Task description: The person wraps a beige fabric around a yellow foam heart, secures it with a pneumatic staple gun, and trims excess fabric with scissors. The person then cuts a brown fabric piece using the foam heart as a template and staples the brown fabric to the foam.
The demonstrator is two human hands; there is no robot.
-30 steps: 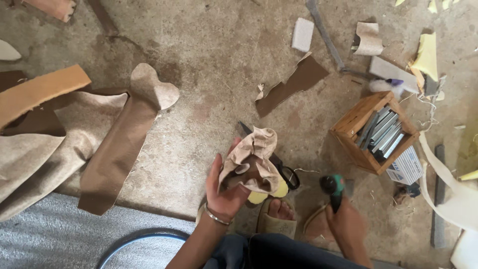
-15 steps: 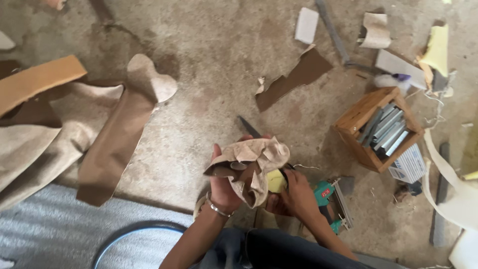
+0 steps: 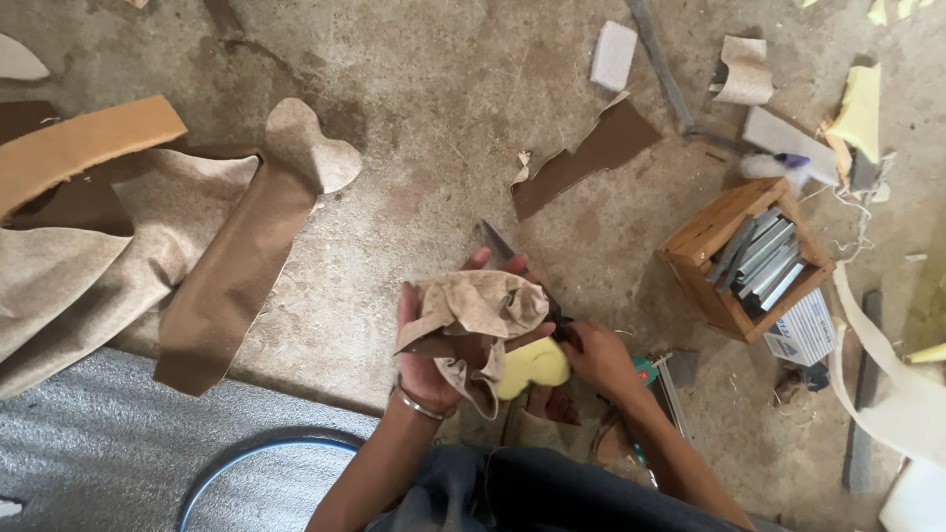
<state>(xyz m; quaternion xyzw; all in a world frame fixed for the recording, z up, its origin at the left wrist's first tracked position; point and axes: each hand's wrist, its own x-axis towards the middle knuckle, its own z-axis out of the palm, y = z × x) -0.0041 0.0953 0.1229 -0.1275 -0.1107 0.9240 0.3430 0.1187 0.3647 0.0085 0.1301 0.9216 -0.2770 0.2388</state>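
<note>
My left hand (image 3: pixel 422 366) is cupped around a crumpled piece of beige fabric (image 3: pixel 483 303) with a brown underside, held over my lap. A lump of yellow foam (image 3: pixel 533 365) sits under the fabric, between my two hands. My right hand (image 3: pixel 597 359) is closed on the black handles of a pair of scissors (image 3: pixel 492 242). The grey blades stick out behind the fabric and point away from me. A metal bangle is on my left wrist.
On the concrete floor, a wooden box (image 3: pixel 711 236) of metal strips stands to the right. A green tool (image 3: pixel 645 372) lies by my right forearm. Large beige and brown fabric pieces (image 3: pixel 212 256), an orange foam strip (image 3: pixel 84 146), scraps (image 3: pixel 591 153) and a grey mat (image 3: pixel 89 443) surround me.
My right hand left the green tool on the floor, came up to the bundle and now grips the scissors. The fabric has been turned and bunched in my left hand.
</note>
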